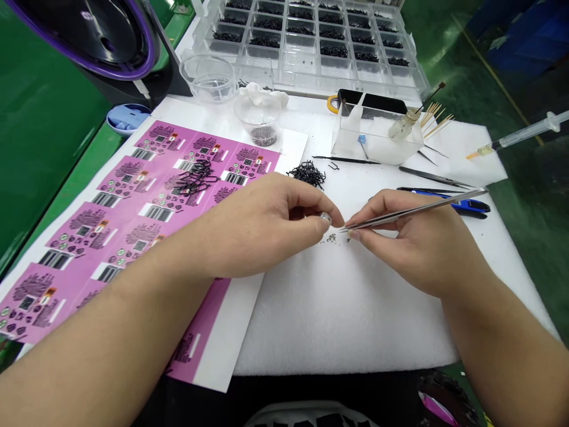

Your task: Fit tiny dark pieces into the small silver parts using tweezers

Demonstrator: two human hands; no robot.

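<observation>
My left hand (271, 222) rests on the white foam pad (338, 296) with thumb and fingertips pinched together on something too small to make out. My right hand (413, 240) grips silver tweezers (413, 209), whose tips meet my left fingertips at the pad's middle. A few tiny dark specks (331, 238) lie on the foam just below the tweezer tips. A heap of small black hooks (307, 173) sits on the foam just beyond my left hand.
Pink printed label sheets (133, 207) with a few black hooks (198, 175) cover the left. Behind stand a clear compartment box (311, 35), two clear cups (208, 77), a clear tray (377, 139) with bottles, toothpicks (438, 118), a syringe (515, 137), blue-handled cutters (462, 204) and more tweezers (433, 177).
</observation>
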